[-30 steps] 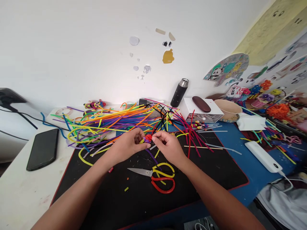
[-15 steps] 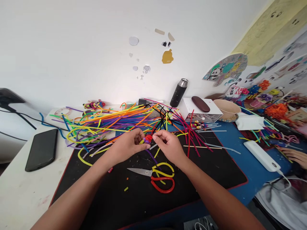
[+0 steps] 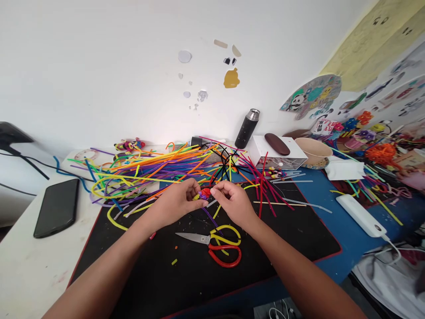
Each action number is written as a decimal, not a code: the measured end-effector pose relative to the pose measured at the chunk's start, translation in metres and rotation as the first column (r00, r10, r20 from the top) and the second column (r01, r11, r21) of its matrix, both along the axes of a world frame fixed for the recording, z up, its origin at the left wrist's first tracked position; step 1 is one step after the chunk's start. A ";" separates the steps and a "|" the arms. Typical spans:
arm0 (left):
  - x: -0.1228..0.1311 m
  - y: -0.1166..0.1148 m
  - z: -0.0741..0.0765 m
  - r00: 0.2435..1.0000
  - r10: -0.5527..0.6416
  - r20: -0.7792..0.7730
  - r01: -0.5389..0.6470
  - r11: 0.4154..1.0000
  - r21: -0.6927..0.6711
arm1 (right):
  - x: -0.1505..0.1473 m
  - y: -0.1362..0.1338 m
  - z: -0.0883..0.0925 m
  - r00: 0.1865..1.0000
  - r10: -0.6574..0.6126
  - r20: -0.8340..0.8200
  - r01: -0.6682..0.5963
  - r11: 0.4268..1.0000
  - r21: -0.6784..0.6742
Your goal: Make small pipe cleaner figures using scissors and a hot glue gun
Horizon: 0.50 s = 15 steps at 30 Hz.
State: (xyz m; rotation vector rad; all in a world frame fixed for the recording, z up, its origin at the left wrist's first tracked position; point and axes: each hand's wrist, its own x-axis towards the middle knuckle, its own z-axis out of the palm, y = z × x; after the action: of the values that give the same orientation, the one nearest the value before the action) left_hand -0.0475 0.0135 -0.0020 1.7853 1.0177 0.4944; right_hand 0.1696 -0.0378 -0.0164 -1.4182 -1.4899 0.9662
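Over the black mat, my left hand pinches a small twisted pipe-cleaner piece in red, purple and yellow. The fingers of my right hand are closed at the piece's red end; whether a strand lies between the fingertips is too small to tell. Just below the hands lie scissors with one yellow and one red handle, blades pointing left. A purple pipe cleaner extends beneath the hands. Small orange and yellow-green snippets rest on the mat.
A heap of loose pipe cleaners spreads behind my hands. Further back stand a black thermos and a white box with a brown case on top. A phone lies left, a white power strip right.
My hands and the piece stay almost where they were. At the right edge, another person's hand has left its spot beside the power strip. The view has shifted very slightly.
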 end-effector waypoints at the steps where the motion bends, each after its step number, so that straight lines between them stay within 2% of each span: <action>1: 0.000 0.000 -0.001 1.000 -0.003 -0.001 0.003 1.000 0.002 | 0.000 0.000 0.000 1.000 -0.001 -0.001 0.001 1.000 -0.004; 15: 0.002 -0.003 0.003 0.999 -0.021 -0.027 0.022 0.999 0.029 | 0.002 0.003 0.001 0.998 0.031 -0.049 -0.034 0.998 -0.058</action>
State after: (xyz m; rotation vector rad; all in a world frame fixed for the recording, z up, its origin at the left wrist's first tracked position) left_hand -0.0452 0.0108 0.0008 1.8313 1.0130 0.4759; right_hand 0.1720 -0.0350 -0.0158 -1.4065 -1.4639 1.0646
